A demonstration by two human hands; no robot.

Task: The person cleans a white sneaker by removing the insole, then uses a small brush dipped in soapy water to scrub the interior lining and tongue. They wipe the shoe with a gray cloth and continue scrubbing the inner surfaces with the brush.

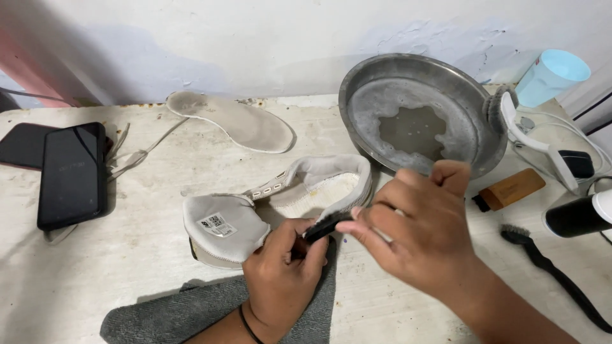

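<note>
A dirty white shoe (280, 204) without laces lies on its side on the table, tongue pulled out to the left. My left hand (280, 267) grips the shoe's near side, over a grey cloth (185, 312). My right hand (421, 236) hovers just right of it, fingers bent, its fingertips touching a small black brush (326, 225) at the shoe's heel. I cannot tell which hand carries the brush.
A round metal pan (408, 83) with a little water sits behind the shoe. An insole (239, 121) and shoelaces (137, 156) lie at the back left, beside two dark phones (70, 175). A wooden brush (513, 189), black brush (548, 267), white tool (535, 137) and blue cup (549, 76) are at right.
</note>
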